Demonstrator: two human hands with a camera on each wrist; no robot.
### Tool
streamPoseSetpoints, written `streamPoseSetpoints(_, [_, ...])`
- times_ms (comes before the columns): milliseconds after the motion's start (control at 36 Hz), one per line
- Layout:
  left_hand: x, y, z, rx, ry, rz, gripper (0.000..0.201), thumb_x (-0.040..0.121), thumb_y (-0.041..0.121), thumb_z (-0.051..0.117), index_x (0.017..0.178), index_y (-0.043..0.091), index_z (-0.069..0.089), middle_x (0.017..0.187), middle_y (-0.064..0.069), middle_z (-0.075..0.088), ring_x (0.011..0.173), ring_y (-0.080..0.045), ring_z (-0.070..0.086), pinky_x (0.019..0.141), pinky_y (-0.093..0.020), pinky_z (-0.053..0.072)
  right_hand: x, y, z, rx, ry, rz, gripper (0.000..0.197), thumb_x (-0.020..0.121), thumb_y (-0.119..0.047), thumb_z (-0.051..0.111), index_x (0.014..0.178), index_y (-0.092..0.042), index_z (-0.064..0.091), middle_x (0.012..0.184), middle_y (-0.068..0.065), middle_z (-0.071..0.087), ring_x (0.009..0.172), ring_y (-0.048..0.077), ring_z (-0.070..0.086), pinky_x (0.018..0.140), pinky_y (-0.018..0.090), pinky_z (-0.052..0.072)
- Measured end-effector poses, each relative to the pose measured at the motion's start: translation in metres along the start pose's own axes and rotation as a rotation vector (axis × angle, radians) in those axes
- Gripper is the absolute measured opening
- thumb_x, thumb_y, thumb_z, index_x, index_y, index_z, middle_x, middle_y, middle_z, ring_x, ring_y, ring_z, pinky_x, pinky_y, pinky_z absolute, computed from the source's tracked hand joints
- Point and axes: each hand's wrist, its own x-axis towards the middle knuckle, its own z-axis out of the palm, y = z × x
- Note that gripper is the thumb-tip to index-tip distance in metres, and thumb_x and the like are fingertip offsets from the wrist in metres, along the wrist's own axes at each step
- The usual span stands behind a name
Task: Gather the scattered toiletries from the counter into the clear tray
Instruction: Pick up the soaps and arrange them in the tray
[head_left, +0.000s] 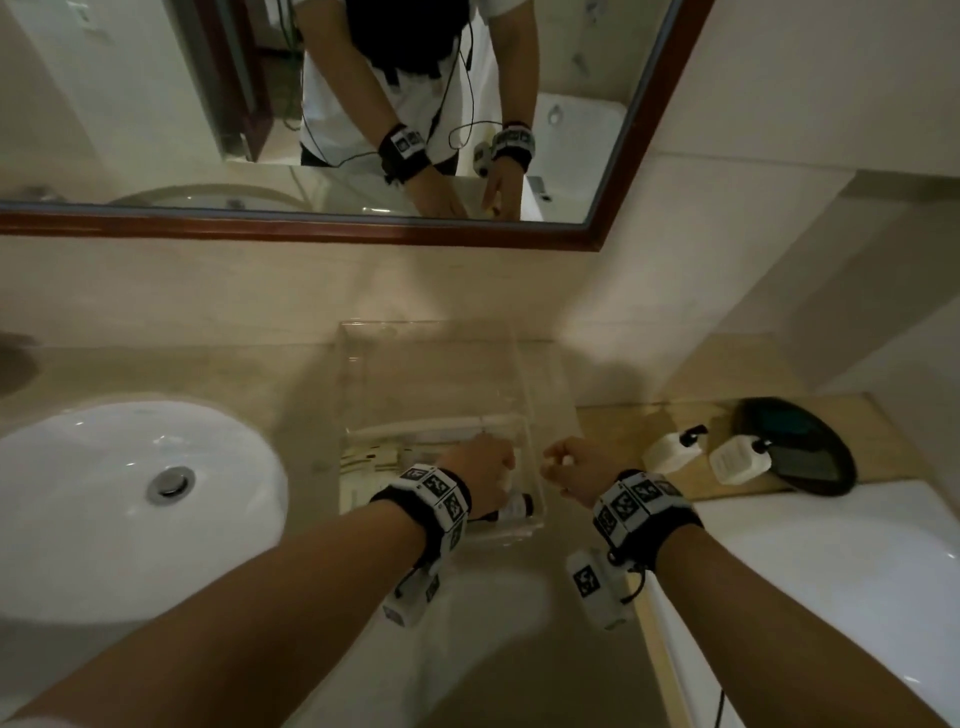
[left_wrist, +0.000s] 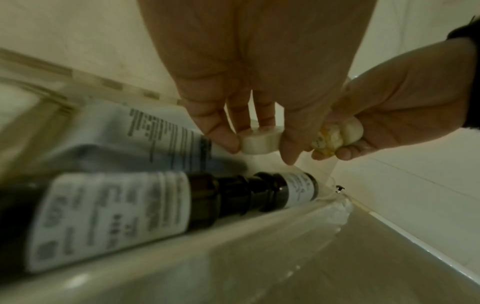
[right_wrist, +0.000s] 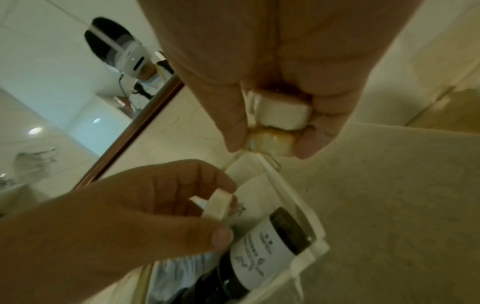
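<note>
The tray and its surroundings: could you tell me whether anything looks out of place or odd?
Nothing looks spilled or broken. Two pump bottles lie on their sides by a dark round object, outside the clear tray. The dark bottles in the tray also lie flat.

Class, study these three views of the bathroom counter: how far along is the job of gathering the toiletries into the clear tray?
Done: dark bottles and a tube already lie in the clear tray. In hand: the left hand pinches a small white round piece over the tray; the right hand grips another wrapped item beside it. Left: both must go in. Two white pump bottles still lie on the wooden board to the right.
</note>
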Motion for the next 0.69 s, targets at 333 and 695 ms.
streamPoseSetpoints(333, [0.023,0.0,0.006,0.1,0.176,0.014,0.051,0.087,0.021,0.057,0.135,0.027,0.044,0.133,-0.002,0.048,0.119,-0.026,0.046,0.101,-0.035,0.041,0.015,-0.009,0.005,-0.209,0.049,-0.147,0.052,0.084,-0.03,0.068,0.13,-0.015,0.051,0.128,0.004,0.055,0.116,0.023,0.054,0.096,0.032,0.043])
streamPoseSetpoints(695, [0.004,-0.037,0.012,0.04,0.223,-0.034,0.031,0.084,0.034,0.064,0.112,0.022,0.057,0.119,-0.004,0.055,0.113,-0.026,0.05,0.097,-0.036,0.044,0.023,-0.02,0.024,-0.371,0.109,-0.277,0.044,0.077,-0.025,0.072,0.118,-0.019,0.058,0.118,0.006,0.049,0.112,0.026,0.049,0.095,0.032,0.042])
